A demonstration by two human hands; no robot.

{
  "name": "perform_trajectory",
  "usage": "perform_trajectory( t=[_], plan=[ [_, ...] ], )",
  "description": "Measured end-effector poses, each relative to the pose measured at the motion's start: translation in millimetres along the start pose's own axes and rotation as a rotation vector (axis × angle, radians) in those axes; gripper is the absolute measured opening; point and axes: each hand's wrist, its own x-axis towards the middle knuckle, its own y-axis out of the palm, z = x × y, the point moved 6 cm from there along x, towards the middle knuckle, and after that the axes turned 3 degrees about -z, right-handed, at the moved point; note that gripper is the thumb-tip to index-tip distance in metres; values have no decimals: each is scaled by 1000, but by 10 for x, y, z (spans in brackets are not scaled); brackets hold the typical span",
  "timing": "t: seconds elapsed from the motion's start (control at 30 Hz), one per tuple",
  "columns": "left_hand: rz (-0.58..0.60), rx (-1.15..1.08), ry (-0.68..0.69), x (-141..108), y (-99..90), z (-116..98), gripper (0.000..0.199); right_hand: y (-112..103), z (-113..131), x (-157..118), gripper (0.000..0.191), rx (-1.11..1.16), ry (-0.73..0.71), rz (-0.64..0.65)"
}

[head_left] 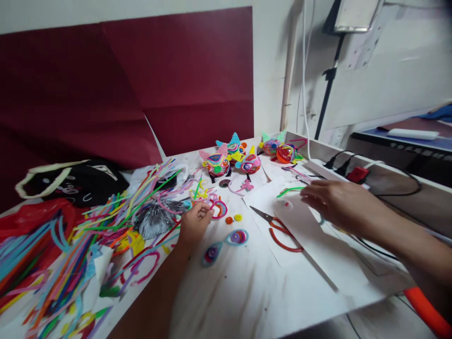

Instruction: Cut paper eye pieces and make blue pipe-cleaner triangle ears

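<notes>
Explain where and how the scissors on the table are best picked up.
Grip the scissors by their orange handles, probably best from above and the near right: they lie flat with the handles nearer the right hand, while the dark blades point toward the far left.

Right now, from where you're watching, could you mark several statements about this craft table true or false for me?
1. The left hand holds a colourful loop. True.
2. The right hand grips the scissors. False: the scissors lie apart from the right hand.
3. The orange disc lies beside the yellow disc. True.
4. The backdrop against the wall is bright green. False: the backdrop is dark red.
5. Many coloured strips lie to the person's left. True.
</notes>
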Motion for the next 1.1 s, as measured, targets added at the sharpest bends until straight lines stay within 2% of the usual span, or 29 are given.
perform_trajectory(
  t=[0.1,0.23,0.37,0.5,0.6,0.77,1.1],
  plan=[
    [-8,-43,-8,5,-6,20,16,112,64,473,21,-23,-83,69],
    [-13,-41,-2,-9,-11,13,14,435,113,914,21,-8,-151,142],
    [11,-60,-3,-11,6,22,14,692,131,1119,30,1,-205,210],
    [20,-58,-2,-1,20,49,14,815,146,1204,35,12,-197,325],
    [15,-38,1,-2,22,56,14,813,200,1223,33,42,-212,376],
    [21,-23,8,-14,27,41,14,708,253,1214,14,125,-265,382],
    [44,-29,-3,-21,57,36,13,338,-111,1257,19,175,-271,209]
  ],
)
